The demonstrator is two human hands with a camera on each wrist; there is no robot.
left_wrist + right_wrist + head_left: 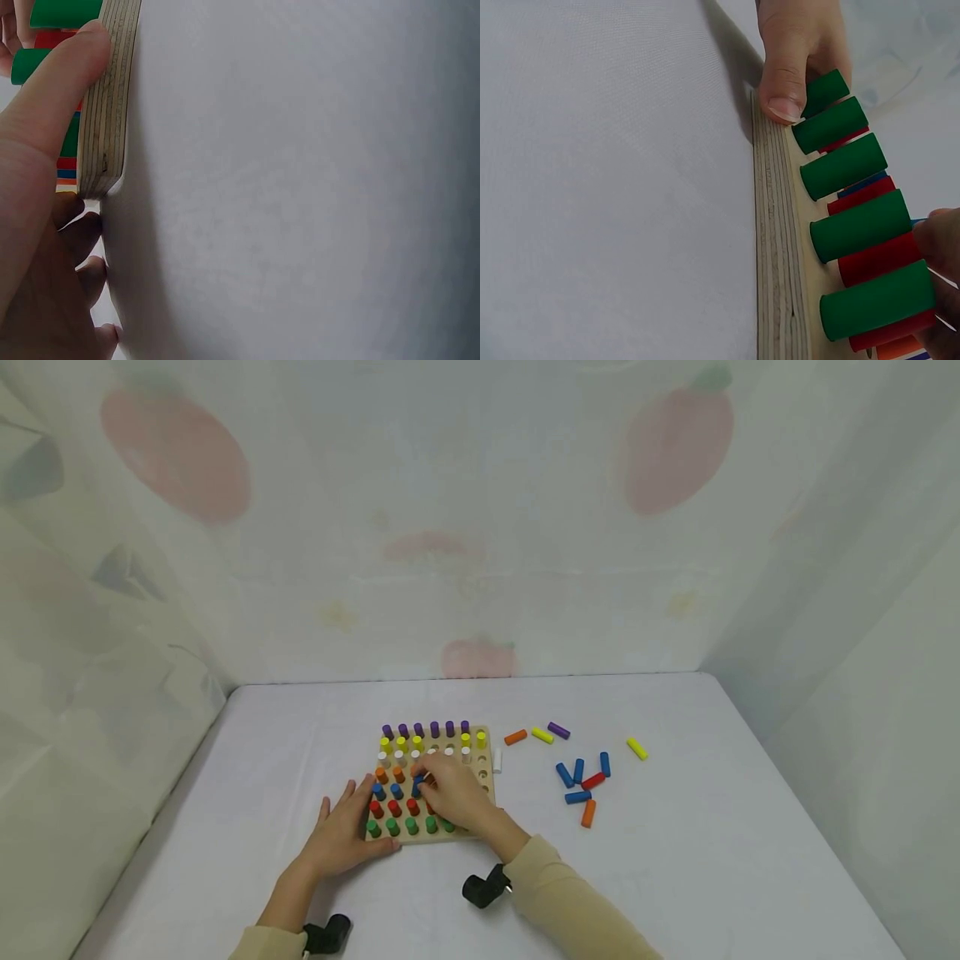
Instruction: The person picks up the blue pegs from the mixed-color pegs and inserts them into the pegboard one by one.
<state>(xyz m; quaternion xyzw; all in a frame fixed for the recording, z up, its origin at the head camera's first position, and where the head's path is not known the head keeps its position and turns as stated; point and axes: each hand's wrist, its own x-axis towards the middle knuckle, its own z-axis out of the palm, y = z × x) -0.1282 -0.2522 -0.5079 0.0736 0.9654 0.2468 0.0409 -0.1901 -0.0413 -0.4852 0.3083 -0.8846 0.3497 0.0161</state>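
A wooden pegboard (480, 839) stands on the table with colored pegs upright in rows: purple, yellow, white, orange, blue, red and green from back to front. My right hand (453, 793) is over its middle and pinches a blue peg (417, 787) in the blue row; whether the peg sits in its hole cannot be made out. At the front left corner my left hand (343, 835) rests spread, its thumb (79, 64) pressed to the board's front edge and its other fingers along the left side. Green pegs (859, 229) line the near edge in the right wrist view.
Right of the board lie loose pegs: a white one (497, 761) close beside it, an orange one (515, 737), a purple one (558, 730), a yellow one (637, 748), a red one (593, 781) and several blue ones (578, 797). White cloth covers the table (712, 860).
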